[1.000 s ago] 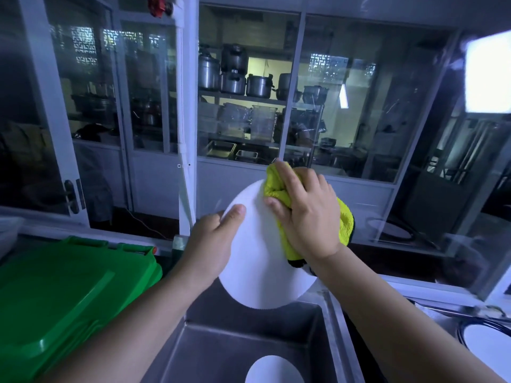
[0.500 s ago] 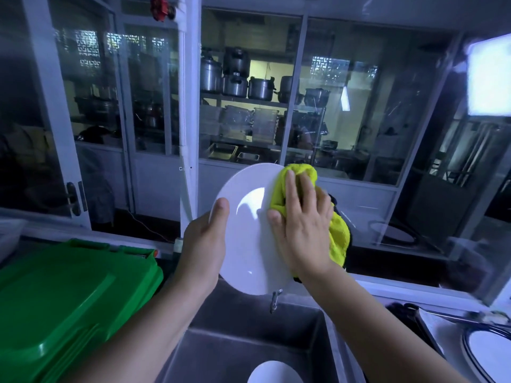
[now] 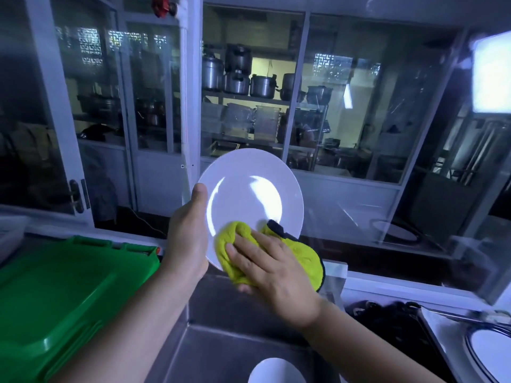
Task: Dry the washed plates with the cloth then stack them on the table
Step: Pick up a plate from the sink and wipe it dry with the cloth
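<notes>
One plate (image 3: pixel 249 189), upright over the sink (image 3: pixel 221 341), mid-wipe.
L hand (image 3: pixel 188 239) grips its left rim; R hand (image 3: pixel 273 269) pinches the cloth (image 3: pixel 301 259) on the lower rim. Turn the plate, wipe front & back.

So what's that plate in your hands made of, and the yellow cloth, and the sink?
Plate: glossy white, maybe glazed ceramic or melamine; bright reflections show. Cloth: fuzzy pile, probably microfibre. Sink: dull grey sheen, likely stainless steel.
</notes>
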A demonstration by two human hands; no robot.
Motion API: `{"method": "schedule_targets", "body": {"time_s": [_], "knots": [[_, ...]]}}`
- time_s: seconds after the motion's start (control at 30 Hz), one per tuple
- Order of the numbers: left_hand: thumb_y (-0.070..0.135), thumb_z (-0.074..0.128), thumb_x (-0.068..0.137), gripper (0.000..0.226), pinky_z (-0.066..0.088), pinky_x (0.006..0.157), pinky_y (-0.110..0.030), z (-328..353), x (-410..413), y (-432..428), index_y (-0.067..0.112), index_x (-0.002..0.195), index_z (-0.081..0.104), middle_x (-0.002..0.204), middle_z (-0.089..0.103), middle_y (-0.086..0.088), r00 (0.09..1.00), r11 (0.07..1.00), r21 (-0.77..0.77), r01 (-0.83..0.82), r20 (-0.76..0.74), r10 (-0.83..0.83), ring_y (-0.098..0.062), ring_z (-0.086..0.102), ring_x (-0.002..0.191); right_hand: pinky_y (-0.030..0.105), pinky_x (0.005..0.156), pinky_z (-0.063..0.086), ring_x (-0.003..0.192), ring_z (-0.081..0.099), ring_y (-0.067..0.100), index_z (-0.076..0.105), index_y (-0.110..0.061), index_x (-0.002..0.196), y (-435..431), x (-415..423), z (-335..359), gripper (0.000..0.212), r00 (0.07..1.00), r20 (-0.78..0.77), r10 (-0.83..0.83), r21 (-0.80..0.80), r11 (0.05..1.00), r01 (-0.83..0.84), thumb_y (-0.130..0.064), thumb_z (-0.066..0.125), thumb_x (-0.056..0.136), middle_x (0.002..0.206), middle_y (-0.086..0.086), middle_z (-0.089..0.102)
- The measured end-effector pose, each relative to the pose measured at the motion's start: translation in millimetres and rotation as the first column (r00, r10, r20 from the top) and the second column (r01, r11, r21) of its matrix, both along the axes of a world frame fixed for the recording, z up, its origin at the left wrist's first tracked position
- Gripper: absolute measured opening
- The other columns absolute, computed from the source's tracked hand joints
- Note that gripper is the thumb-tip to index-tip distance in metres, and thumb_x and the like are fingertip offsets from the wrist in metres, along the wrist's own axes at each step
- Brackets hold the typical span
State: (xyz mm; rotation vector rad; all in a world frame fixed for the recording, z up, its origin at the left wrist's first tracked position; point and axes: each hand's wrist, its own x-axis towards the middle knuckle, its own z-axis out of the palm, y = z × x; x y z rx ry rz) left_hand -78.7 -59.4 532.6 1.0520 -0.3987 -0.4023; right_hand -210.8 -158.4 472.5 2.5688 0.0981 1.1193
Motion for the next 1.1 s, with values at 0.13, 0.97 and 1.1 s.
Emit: {"method": "schedule_targets", "body": {"time_s": [0.13,0.97,1.1], "knots": [[0.059,0.052,0.089,0.038,0.056,0.057,-0.033,-0.4,6.7,8.7,0.036,0.072,0.075,0.073,0.075,0.008,0.994,1.000,0.004,0.000,0.106,0.000,-0.013,0.071,0.062,0.039,0.097,0.040,0.119,0.043,0.028,0.063,-0.008,0.124,-33.3,-25.1,1.0,0.043,0.993,0.036,-0.114,0.010,0.993,0.114,-0.034,0.052,0.091,0.128,0.008,0.061],[0.074,0.049,0.070,0.057,0.042,0.062,-0.032,-19.3,-8.9,-2.8,0.018,0.071,0.060,0.069,0.058,-0.002,0.969,0.989,0.146,-0.024,0.249,-0.013,-0.016,0.054,0.064,0.049,0.103,0.038,0.118,0.037,0.034,0.049,-0.006,0.138,-40.5,-17.9,38.3,0.053,0.951,0.152,-0.268,0.215,0.949,0.232,-0.034,0.045,0.093,0.139,0.013,0.050],[0.079,0.046,0.059,0.078,0.038,0.057,-0.033,-19.2,-18.5,-5.5,0.002,0.069,0.056,0.062,0.053,-0.007,0.949,0.979,0.204,-0.021,0.312,-0.045,-0.018,0.050,0.057,0.050,0.106,0.031,0.121,0.042,0.043,0.045,-0.009,0.141,-28.2,0.4,58.1,0.056,0.957,0.198,-0.212,0.163,0.970,0.181,-0.042,0.042,0.096,0.142,0.016,0.046]]}}
